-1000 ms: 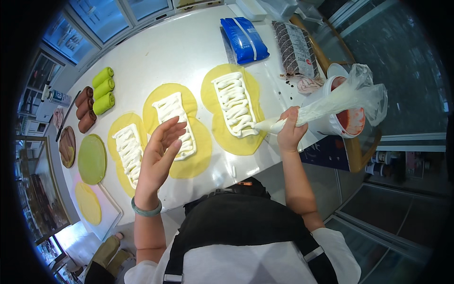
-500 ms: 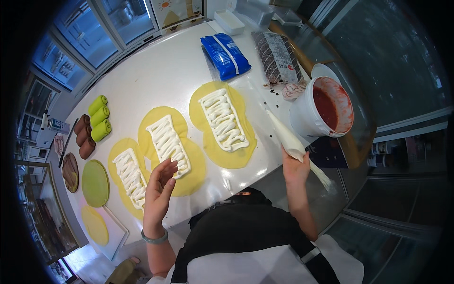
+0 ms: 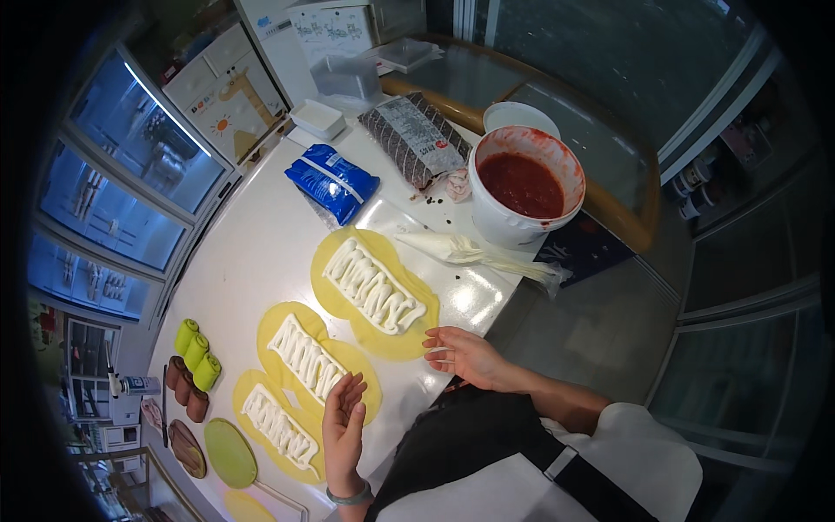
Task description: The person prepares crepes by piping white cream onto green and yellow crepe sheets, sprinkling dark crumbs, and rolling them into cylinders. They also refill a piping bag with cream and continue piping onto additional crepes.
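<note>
My right hand [image 3: 465,357] is empty, its fingers stretched toward the near edge of the right-hand yellow crepe [image 3: 417,345]. My left hand [image 3: 345,422] holds nothing; its fingers are loosely bent and apart beside the middle crepe [image 3: 358,354]. A third crepe [image 3: 250,384] lies to the left, partly under the middle one. Each crepe carries a rectangle of white cream [image 3: 374,287] piped in zigzags. The piping bag [image 3: 448,247] of pale cream lies on the table beyond my right hand, its twisted tail hanging past the edge.
A white bucket [image 3: 497,213] of red sauce stands at the far right. Behind the crepes lie a blue packet [image 3: 330,181] and a dark-patterned bag [image 3: 413,139]. Green rolls [image 3: 196,352], brown rolls [image 3: 185,387] and a green crepe stack [image 3: 229,454] sit at the left.
My right hand has let go of the piping bag, now lying on the table, and has moved left to the right-hand crepe. The view has turned to the right.
</note>
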### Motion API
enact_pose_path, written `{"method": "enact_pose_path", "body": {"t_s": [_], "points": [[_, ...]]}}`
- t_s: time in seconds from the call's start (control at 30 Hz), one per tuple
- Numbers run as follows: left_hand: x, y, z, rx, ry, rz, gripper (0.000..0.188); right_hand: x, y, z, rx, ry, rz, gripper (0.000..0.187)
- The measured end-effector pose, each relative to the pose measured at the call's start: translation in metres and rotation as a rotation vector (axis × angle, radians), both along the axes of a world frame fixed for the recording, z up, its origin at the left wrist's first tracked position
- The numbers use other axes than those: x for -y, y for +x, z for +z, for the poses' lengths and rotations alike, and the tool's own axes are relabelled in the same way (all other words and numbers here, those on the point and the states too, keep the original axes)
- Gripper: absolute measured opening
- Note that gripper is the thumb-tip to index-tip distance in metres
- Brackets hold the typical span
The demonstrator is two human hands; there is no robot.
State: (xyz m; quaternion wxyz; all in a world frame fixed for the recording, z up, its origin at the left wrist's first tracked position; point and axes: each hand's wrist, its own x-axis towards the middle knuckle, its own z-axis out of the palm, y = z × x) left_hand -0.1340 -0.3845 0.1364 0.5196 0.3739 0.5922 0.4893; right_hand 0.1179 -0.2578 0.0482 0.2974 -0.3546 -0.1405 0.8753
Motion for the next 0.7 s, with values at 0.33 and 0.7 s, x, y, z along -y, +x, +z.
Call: {"method": "enact_pose_path", "body": {"t_s": [0.33,0.7], "points": [[-0.008,0.029,0.014,-0.063,-0.219,-0.080,0.049,-0.033,0.051,0.039,0.116,0.556,0.065,0.025],[-0.026,0.090,0.016,-0.070,-0.177,-0.290,0.050,-0.073,0.242,0.141,0.820,1.273,-0.292,0.027]]}}
